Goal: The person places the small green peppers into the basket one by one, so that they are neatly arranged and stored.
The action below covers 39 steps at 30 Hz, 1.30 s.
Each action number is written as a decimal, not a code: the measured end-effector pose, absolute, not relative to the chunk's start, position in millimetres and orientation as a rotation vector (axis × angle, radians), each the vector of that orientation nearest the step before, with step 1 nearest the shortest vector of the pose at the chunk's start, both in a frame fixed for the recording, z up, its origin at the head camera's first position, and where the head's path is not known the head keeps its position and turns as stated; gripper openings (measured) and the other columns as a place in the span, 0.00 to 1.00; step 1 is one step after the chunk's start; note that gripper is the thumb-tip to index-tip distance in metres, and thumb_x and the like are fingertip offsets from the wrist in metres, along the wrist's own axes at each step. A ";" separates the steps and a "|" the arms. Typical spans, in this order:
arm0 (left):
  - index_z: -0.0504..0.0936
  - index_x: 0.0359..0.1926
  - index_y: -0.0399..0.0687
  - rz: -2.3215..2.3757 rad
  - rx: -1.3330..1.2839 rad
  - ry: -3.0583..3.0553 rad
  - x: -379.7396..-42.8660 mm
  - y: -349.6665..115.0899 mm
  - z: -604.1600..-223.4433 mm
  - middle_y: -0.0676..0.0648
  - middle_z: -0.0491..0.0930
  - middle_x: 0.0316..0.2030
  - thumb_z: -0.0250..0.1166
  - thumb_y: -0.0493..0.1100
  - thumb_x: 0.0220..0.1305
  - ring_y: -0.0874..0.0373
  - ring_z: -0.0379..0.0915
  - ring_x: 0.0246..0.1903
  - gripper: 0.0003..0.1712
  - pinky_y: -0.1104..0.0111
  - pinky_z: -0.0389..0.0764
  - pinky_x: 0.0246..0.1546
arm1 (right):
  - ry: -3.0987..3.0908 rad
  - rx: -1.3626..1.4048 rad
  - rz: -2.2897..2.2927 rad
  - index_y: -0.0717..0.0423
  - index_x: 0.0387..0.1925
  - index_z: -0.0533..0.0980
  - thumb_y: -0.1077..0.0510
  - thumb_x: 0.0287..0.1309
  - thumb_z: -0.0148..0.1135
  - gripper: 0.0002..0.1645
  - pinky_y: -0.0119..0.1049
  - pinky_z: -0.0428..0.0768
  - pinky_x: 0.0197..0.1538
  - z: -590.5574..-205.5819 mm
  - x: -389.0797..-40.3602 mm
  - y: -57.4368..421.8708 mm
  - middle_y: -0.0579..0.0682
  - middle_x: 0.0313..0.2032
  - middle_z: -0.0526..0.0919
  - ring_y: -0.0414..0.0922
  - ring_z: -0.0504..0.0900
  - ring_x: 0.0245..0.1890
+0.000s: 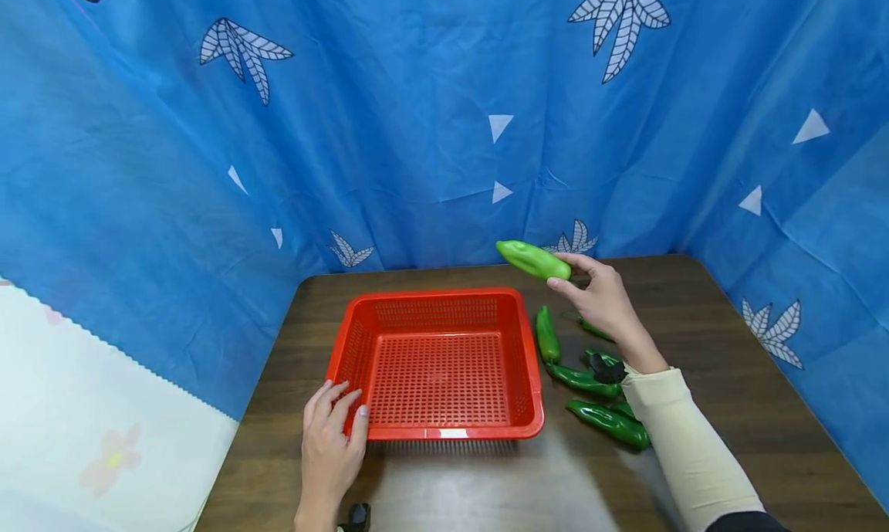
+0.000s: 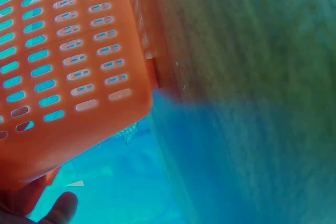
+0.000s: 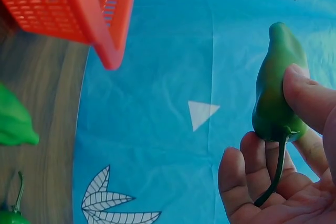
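Pepper (image 1: 533, 259), plump and light green, is pinched in my right hand (image 1: 603, 296), above slender darker-green peppers (image 1: 607, 422); my left hand (image 1: 330, 439), relaxed, touches the red rectangular plastic basket (image 1: 403, 433) between them.

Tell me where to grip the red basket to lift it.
The red basket is probably best gripped by its raised rim, midway along both short sides, coming down from above, since green peppers lie close along its right side.

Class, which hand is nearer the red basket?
Left. The left hand touches the red basket at its near left corner; the right hand holds a green pepper, apart, to its right.
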<state>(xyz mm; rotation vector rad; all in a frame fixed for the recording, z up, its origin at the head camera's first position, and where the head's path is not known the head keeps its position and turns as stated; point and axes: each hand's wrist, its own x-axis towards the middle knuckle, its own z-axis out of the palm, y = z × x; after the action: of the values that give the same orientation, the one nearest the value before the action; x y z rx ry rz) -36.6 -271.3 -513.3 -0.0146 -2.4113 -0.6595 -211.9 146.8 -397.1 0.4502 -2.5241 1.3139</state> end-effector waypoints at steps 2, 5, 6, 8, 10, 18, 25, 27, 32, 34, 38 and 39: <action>0.87 0.45 0.40 -0.654 -0.030 -2.405 -37.3 -270.7 -514.2 0.40 0.81 0.54 0.70 0.41 0.59 0.41 0.66 0.66 0.14 0.45 0.66 0.65 | -2.524 0.457 1.321 0.50 0.65 0.75 0.51 0.61 0.69 0.31 0.24 0.81 0.34 -397.6 -212.0 145.0 0.57 0.49 0.83 0.53 0.86 0.43; 0.87 0.44 0.39 -0.643 -0.055 -2.389 -38.5 -270.7 -516.2 0.40 0.81 0.53 0.70 0.40 0.59 0.40 0.67 0.65 0.13 0.46 0.66 0.64 | -2.528 0.467 1.330 0.49 0.65 0.75 0.51 0.61 0.69 0.31 0.24 0.81 0.36 -397.4 -211.5 141.5 0.56 0.49 0.84 0.52 0.86 0.42; 0.87 0.44 0.39 -0.636 -0.063 -2.384 -38.8 -270.8 -516.9 0.39 0.81 0.53 0.70 0.40 0.59 0.40 0.67 0.64 0.13 0.47 0.66 0.64 | -2.531 0.470 1.331 0.48 0.65 0.75 0.51 0.61 0.69 0.31 0.25 0.81 0.37 -396.8 -211.2 139.8 0.56 0.49 0.84 0.52 0.86 0.42; 0.87 0.43 0.39 -0.625 -0.073 -2.374 -39.3 -271.4 -517.8 0.39 0.81 0.52 0.69 0.40 0.59 0.39 0.68 0.64 0.12 0.47 0.67 0.63 | -2.540 0.478 1.344 0.48 0.66 0.75 0.50 0.61 0.69 0.31 0.27 0.82 0.37 -394.8 -210.6 135.0 0.56 0.49 0.84 0.51 0.86 0.43; 0.87 0.43 0.39 -0.619 -0.072 -2.370 -39.6 -272.2 -517.8 0.39 0.81 0.52 0.69 0.39 0.58 0.39 0.68 0.63 0.12 0.47 0.67 0.63 | -2.547 0.489 1.367 0.46 0.66 0.75 0.49 0.61 0.69 0.31 0.30 0.82 0.38 -391.6 -210.8 128.3 0.54 0.49 0.83 0.50 0.86 0.43; 0.87 0.46 0.42 -0.635 0.007 -2.432 -37.6 -272.3 -515.7 0.42 0.81 0.54 0.68 0.43 0.60 0.42 0.66 0.66 0.14 0.44 0.68 0.64 | -2.508 0.574 1.476 0.47 0.64 0.76 0.50 0.60 0.70 0.30 0.33 0.82 0.37 -376.0 -218.9 91.5 0.52 0.48 0.83 0.47 0.84 0.41; 0.88 0.46 0.43 -0.648 0.039 -2.447 -36.8 -271.0 -514.8 0.43 0.81 0.55 0.69 0.42 0.60 0.45 0.65 0.67 0.14 0.44 0.68 0.64 | -2.521 0.624 1.488 0.47 0.62 0.77 0.52 0.60 0.71 0.29 0.39 0.82 0.42 -370.6 -226.2 64.6 0.51 0.47 0.83 0.46 0.84 0.41; 0.88 0.46 0.43 -0.652 0.035 -2.439 -37.1 -270.8 -514.8 0.43 0.81 0.55 0.69 0.42 0.60 0.44 0.65 0.67 0.14 0.44 0.68 0.64 | -2.532 0.633 1.485 0.46 0.62 0.78 0.52 0.59 0.71 0.28 0.40 0.83 0.42 -370.8 -228.0 58.1 0.50 0.48 0.83 0.46 0.84 0.42; 0.88 0.45 0.42 -0.651 0.018 -2.415 -37.6 -270.8 -515.7 0.42 0.81 0.54 0.69 0.41 0.59 0.43 0.66 0.66 0.14 0.45 0.68 0.64 | -2.566 0.663 1.507 0.45 0.61 0.78 0.51 0.59 0.72 0.28 0.41 0.84 0.44 -372.8 -232.1 41.6 0.49 0.53 0.82 0.46 0.84 0.46; 0.88 0.45 0.42 -0.648 0.023 -2.418 -37.7 -270.8 -515.7 0.42 0.81 0.54 0.69 0.41 0.59 0.44 0.66 0.66 0.14 0.45 0.68 0.64 | -2.577 0.669 1.513 0.45 0.60 0.79 0.50 0.58 0.72 0.28 0.41 0.85 0.45 -374.5 -233.9 35.4 0.49 0.54 0.82 0.46 0.84 0.47; 0.88 0.46 0.42 -0.656 0.033 -2.431 -37.5 -270.7 -514.9 0.43 0.81 0.55 0.69 0.42 0.60 0.45 0.65 0.67 0.14 0.44 0.69 0.64 | -2.589 0.684 1.538 0.45 0.61 0.79 0.51 0.59 0.71 0.27 0.39 0.85 0.44 -378.5 -235.8 23.1 0.50 0.54 0.82 0.46 0.84 0.47; 0.88 0.46 0.42 -0.659 0.028 -2.427 -37.4 -270.6 -514.6 0.43 0.81 0.55 0.69 0.41 0.60 0.45 0.65 0.67 0.14 0.43 0.68 0.64 | -2.592 0.686 1.546 0.45 0.61 0.78 0.51 0.59 0.71 0.27 0.38 0.85 0.43 -380.0 -236.1 20.1 0.50 0.54 0.82 0.46 0.84 0.47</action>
<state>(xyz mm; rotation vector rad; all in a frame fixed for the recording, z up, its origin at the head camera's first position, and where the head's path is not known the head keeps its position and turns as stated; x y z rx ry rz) -37.4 -270.6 -514.6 0.0281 -2.4268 -0.6588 -236.1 20.1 -380.0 0.6863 -2.5924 1.5457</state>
